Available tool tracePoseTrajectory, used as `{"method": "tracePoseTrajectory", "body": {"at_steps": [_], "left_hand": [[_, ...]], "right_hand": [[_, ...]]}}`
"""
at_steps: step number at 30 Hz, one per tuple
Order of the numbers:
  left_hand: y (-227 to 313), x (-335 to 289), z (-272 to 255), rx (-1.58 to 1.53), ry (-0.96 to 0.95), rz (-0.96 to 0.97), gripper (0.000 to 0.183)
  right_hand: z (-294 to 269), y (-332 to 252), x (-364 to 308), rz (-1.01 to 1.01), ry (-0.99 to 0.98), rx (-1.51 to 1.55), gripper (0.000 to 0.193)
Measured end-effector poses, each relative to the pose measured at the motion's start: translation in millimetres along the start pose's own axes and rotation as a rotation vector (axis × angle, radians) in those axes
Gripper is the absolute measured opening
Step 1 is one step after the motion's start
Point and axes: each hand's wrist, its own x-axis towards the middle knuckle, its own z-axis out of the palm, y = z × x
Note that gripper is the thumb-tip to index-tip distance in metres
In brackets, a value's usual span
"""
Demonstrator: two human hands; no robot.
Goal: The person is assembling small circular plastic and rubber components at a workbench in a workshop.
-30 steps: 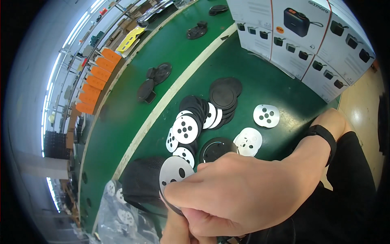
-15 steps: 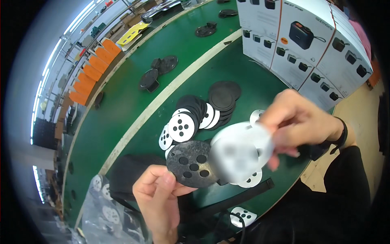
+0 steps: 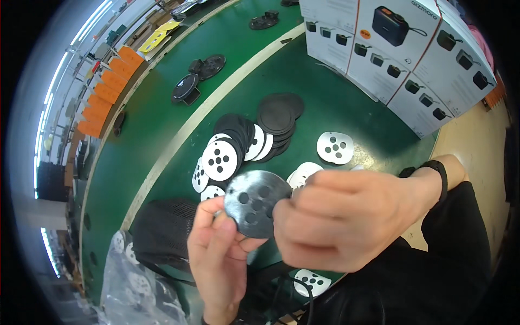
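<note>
My left hand pinches a round dark disc with several holes by its lower left edge; its face looks shiny. Against the right edge of that disc is my right hand, curled closed, its fingertips hidden behind the knuckles. Whether it grips the disc or something small does not show. Beyond the hands lies a spread pile of black discs and white perforated discs. A single white perforated disc rests to the right, and more white pieces are partly covered by my right hand.
Plain black discs are stacked behind the pile. A black mesh pouch and a clear plastic bag sit at left. White printed boxes stand at the far right. Black parts lie across the pale strip on the green table.
The white disc no longer shows in my right hand, which has moved left to the dark disc's edge. A white disc lies fully visible at right. The whole view has shifted.
</note>
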Motion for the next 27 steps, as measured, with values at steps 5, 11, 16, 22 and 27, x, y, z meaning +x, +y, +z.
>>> {"method": "tracePoseTrajectory", "body": {"at_steps": [5, 11, 16, 22, 27], "left_hand": [[-1.0, 2.1, 4.1, 0.003, -0.074, -0.033, 0.035], [-0.7, 24.5, -1.7, 1.481, -0.148, 0.292, 0.045], [-17.1, 17.7, -1.0, 1.864, -0.061, 0.283, 0.075], [-25.6, 14.3, -1.4, 1.773, 0.012, 0.161, 0.090], [-22.6, 17.4, -5.7, 1.479, -0.021, -0.041, 0.092]], "right_hand": [[-8.6, 9.8, 10.2, 0.005, 0.205, -0.064, 0.017], [-62.7, 26.2, -7.3, 0.556, 0.162, 0.146, 0.017], [-56.3, 31.0, -33.2, 0.870, 0.326, 0.631, 0.015], [-42.1, 24.4, -65.2, 1.198, 0.390, 1.318, 0.012], [-18.8, 12.1, -74.2, 1.316, 0.344, 1.845, 0.010]]}}
